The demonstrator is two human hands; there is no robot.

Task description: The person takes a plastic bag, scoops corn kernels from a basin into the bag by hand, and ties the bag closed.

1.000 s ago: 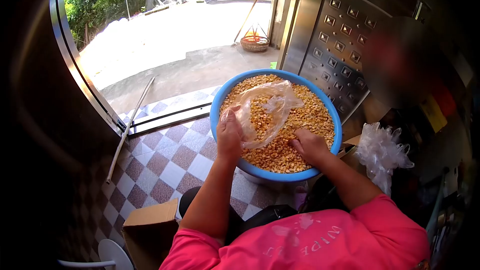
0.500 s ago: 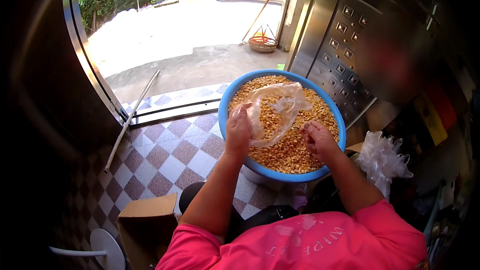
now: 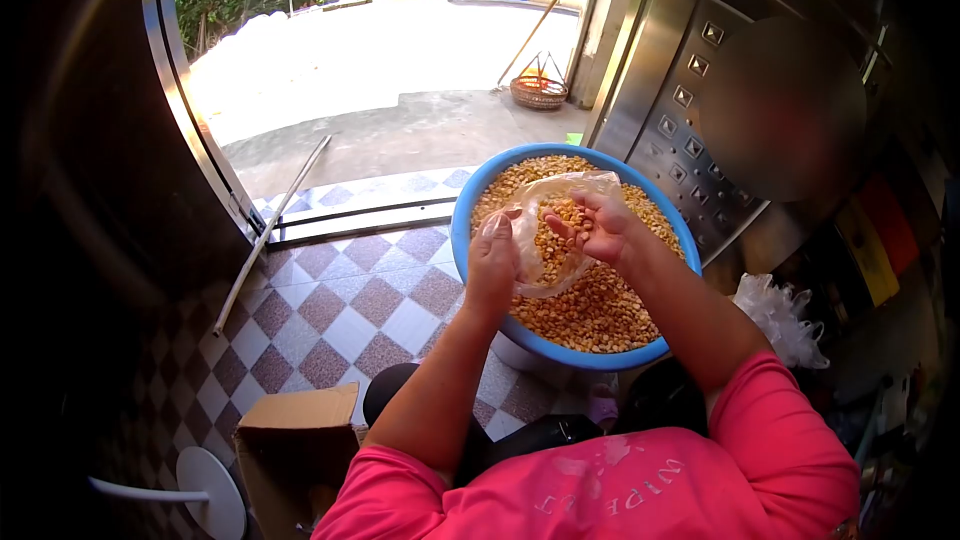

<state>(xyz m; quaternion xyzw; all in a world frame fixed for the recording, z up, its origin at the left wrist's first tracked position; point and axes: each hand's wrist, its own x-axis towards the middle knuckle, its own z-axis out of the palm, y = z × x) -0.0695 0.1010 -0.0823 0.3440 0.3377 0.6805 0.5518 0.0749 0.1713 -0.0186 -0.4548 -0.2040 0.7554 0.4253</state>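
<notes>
A wide blue tub in front of me is filled with yellow corn kernels. My left hand is closed on the near left edge of a clear plastic bag, which spreads above the corn with its mouth wide. Over the bag, my right hand has its fingers apart and slightly curled. Whether a few kernels lie against those fingers, I cannot tell.
A bunch of clear plastic bags sits right of the tub. To the left are a cardboard box, a white round-based stand and a pole across the doorway. A wicker basket stands outside by the door.
My right hand has risen from the corn at the right and moved left over the bag, its fingers spreading from a pinch. My left hand still grips the bag. The view has shifted slightly.
</notes>
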